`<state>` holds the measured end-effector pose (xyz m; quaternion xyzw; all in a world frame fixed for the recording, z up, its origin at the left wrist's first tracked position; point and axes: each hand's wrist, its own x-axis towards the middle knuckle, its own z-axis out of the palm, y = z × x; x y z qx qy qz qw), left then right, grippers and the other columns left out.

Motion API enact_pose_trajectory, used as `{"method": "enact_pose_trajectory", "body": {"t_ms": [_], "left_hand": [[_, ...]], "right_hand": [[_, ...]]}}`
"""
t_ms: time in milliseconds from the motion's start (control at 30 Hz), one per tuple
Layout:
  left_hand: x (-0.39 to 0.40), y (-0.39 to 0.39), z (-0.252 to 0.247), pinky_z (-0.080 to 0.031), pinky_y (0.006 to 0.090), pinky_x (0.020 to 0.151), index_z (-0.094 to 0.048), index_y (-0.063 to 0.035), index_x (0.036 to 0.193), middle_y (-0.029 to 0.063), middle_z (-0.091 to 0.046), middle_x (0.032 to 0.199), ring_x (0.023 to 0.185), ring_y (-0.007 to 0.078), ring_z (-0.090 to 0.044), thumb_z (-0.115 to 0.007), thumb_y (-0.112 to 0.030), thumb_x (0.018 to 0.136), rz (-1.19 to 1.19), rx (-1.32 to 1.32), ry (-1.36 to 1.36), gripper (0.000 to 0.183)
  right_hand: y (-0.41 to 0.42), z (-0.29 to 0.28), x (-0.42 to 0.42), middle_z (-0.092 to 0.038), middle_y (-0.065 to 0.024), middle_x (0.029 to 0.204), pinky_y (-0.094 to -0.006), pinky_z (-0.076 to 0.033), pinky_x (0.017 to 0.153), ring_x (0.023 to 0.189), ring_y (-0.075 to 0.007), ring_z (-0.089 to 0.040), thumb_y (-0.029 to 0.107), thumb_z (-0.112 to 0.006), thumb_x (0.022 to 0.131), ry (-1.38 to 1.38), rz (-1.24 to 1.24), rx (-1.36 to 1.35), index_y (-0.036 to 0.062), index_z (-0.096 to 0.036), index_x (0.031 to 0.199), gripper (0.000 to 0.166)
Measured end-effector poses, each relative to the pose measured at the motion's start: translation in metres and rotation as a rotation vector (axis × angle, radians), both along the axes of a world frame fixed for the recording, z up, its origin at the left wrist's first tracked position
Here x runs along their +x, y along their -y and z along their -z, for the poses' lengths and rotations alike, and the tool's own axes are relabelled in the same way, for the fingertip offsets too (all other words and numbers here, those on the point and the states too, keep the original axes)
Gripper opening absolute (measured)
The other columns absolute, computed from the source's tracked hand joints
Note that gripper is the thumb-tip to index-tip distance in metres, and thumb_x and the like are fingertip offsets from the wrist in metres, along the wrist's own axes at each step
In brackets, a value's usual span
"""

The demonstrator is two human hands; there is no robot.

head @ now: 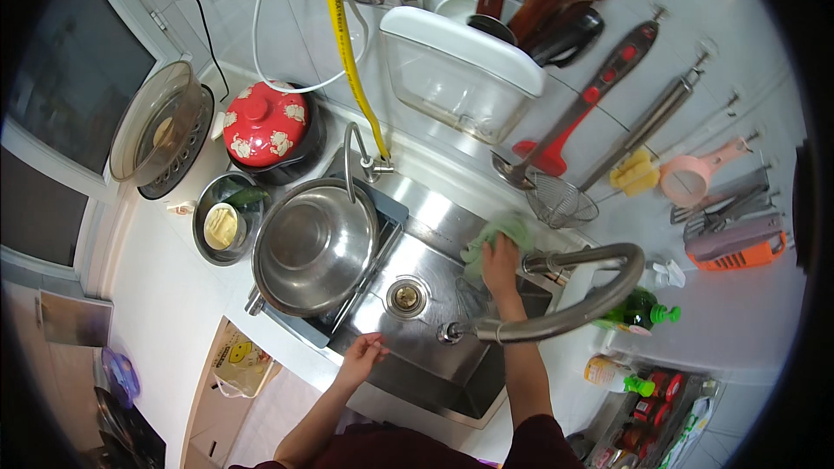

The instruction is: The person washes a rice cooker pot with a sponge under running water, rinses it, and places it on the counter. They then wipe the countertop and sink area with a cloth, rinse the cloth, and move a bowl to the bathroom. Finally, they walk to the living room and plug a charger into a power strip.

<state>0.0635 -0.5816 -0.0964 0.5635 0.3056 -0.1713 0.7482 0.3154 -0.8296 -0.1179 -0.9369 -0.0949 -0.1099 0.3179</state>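
Note:
My right hand (500, 267) reaches past the gooseneck faucet (586, 312) to the back right of the stainless steel sink (449, 352). It grips a light green cloth (479, 247), slightly blurred, against the sink's back ledge. Over the front rim of the sink hovers my left hand (361, 358), its fingers loosely bent and apart with nothing visible in them. Between the hands lies the sink drain (407, 298). A large stainless steel basin (309, 241) rests on a grey rack (384, 205) across the sink's left side.
Left of the basin, a metal bowl (205, 244) holds a small cup (225, 227) of pale yellow food. Behind stand a red-lidded pot (264, 124) and a steamer (156, 137). A slim tap (352, 156) rises behind the basin. Utensils, including a wire skimmer (563, 202), hang at right near a green bottle (635, 309).

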Motion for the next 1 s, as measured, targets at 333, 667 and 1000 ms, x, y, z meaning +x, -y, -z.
{"method": "enact_pose_trajectory", "body": {"t_ms": [333,667,1000], "left_hand": [[-0.007,-0.009,0.012,-0.046,0.0287,0.082,-0.047,-0.0037,0.117,0.0063,-0.056,0.109,0.095,0.0163,-0.058,-0.048,-0.019,0.094,-0.139,0.041,-0.039,0.028],[-0.004,-0.015,-0.001,-0.048,0.0251,0.075,-0.048,-0.0023,0.116,0.0069,-0.057,0.106,0.091,0.0141,-0.058,-0.048,-0.016,0.094,-0.119,0.028,0.059,0.026],[-0.009,-0.029,-0.007,-0.046,0.0229,0.071,-0.049,-0.0051,0.114,0.0065,-0.059,0.11,0.088,0.0147,-0.061,-0.049,-0.016,0.094,0.099,-0.137,0.23,0.023]], "right_hand": [[-0.168,0.017,0.108,-0.051,-0.0163,0.108,-0.0433,-0.036,0.094,0.103,-0.0343,-0.048,0.019,-0.056,0.079,0.199,-0.465,-0.178,0.0016,-0.052,0.111,0.037],[-0.055,0.023,0.052,-0.051,-0.0189,0.114,-0.0449,-0.035,0.097,0.112,-0.0325,-0.046,0.012,-0.058,0.069,0.179,0.018,-0.301,-0.0014,-0.055,0.106,0.039],[0.054,-0.008,-0.118,-0.059,-0.023,0.1,-0.0431,-0.047,0.079,0.092,-0.0391,-0.057,0.009,-0.046,0.082,-0.133,0.272,-0.031,-0.0047,-0.055,0.107,0.03]]}}
